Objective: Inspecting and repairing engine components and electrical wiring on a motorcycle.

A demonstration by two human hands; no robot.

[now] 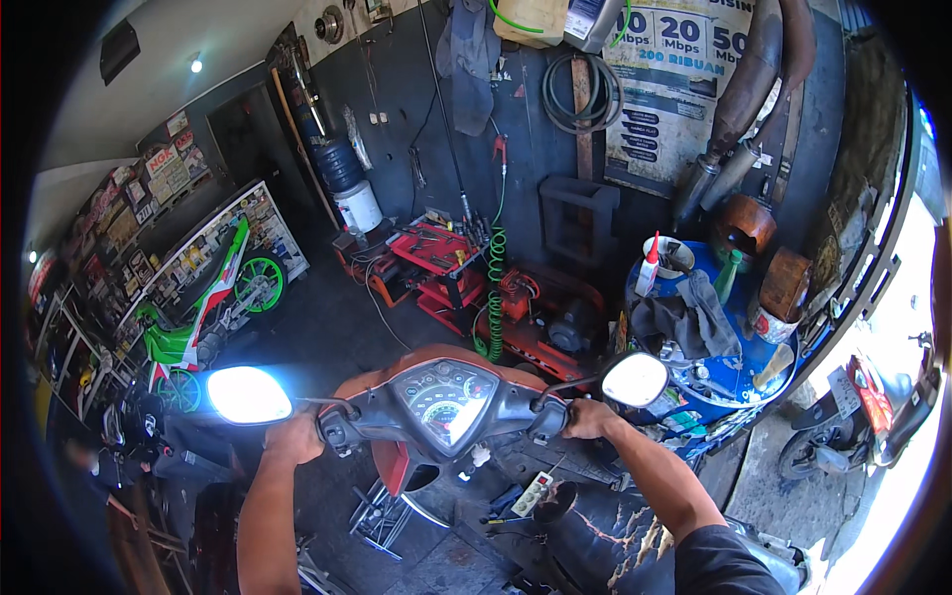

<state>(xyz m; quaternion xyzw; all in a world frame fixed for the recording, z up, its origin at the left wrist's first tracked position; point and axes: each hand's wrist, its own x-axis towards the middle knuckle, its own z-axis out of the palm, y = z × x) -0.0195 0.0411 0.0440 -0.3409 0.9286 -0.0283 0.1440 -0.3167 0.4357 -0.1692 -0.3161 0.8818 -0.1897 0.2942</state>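
Bilaterally, the left hand (pixel 295 437) and right hand (pixel 591 418) held the scooter handlebar (pixel 511 409), fingers curled closed around its ends, near both mirrors (pixel 635 381).

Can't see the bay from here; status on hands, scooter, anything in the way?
Left hand, right hand gripping opposite ends of scooter handlebars. Both mirrors bright with glare. Red tool cart beyond, apart from handlebars.
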